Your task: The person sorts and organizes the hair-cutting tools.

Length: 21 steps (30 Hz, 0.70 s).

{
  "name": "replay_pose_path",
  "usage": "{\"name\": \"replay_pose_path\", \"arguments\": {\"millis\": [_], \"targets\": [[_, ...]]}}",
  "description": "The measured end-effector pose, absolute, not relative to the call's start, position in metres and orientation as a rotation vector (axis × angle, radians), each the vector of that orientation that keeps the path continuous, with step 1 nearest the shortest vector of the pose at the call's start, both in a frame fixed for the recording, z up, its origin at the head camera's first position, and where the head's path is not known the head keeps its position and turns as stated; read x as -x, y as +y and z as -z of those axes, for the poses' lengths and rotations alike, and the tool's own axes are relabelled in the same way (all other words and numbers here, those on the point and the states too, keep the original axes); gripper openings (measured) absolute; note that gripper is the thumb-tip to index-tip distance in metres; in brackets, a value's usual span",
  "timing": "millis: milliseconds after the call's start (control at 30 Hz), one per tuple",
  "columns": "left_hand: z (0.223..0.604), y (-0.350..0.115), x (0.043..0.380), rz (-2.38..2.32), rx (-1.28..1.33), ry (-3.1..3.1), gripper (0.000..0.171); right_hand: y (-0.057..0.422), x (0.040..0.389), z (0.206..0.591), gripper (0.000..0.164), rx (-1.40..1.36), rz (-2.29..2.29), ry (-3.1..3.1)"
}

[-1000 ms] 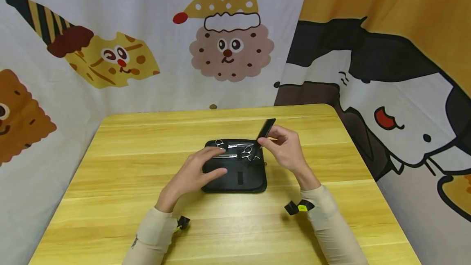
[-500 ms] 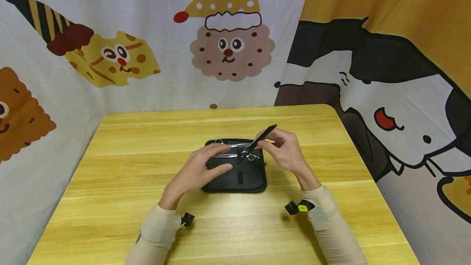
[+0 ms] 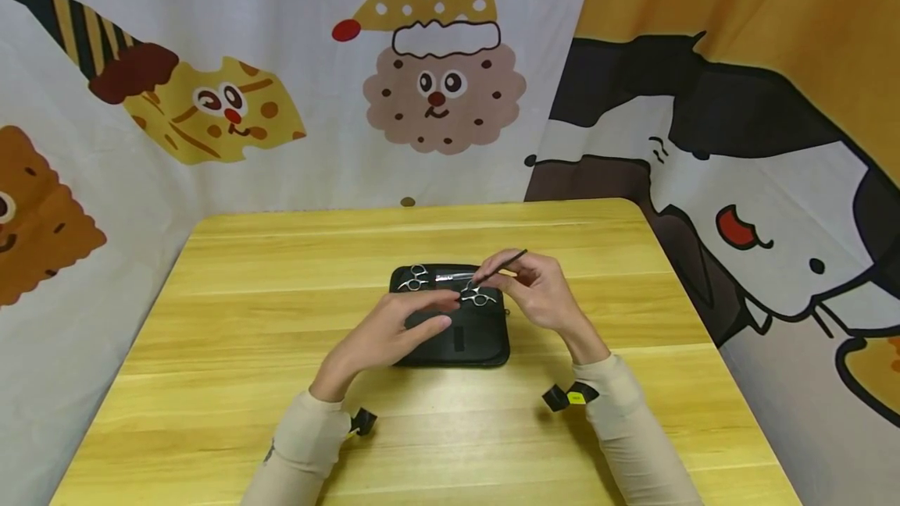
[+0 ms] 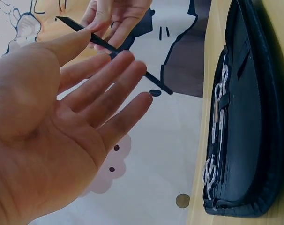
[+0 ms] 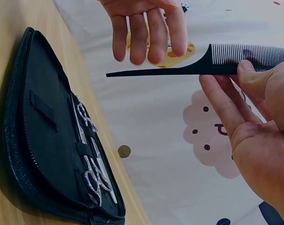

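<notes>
My right hand (image 3: 534, 287) pinches a black tail comb (image 5: 200, 68) by its toothed part, thumb on one side and fingers on the other. In the right wrist view the comb's long thin tail points toward my left hand (image 5: 146, 28). That left hand (image 3: 383, 330) is held with fingers extended and holds nothing; its fingertips come close to the tail. Beneath both hands lies an open black zip case (image 3: 485, 346) with hairdressing scissors (image 3: 480, 299) in it. A second pair of scissors (image 3: 413, 281) lies at the case's back left. My left hand hides part of the case.
The case rests on a wood-grain table (image 3: 211, 373), towards its far half. A printed curtain (image 3: 281, 178) hangs behind the table's back edge. Each wrist carries a small black camera, such as the right one (image 3: 558, 398).
My right hand has lowered slightly and tilted the comb from steep to slanting, edge towards the head camera. My left hand has shifted right, towards the comb, uncovering the scissors at the back left.
</notes>
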<state>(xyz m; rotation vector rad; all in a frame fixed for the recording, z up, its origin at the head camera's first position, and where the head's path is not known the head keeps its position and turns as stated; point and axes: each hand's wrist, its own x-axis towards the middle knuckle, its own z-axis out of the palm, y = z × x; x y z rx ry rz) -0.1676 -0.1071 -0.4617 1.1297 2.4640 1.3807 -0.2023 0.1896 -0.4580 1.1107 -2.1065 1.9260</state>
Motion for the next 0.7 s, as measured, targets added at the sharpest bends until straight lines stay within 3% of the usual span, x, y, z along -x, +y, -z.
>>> {"name": "replay_pose_path", "arguments": {"millis": [700], "targets": [[0.4667, -0.1006, 0.1663, -1.492, -1.060, 2.567, 0.041, 0.1883, 0.2011, 0.4573, 0.016, -1.108, -1.894, -2.130]]}}
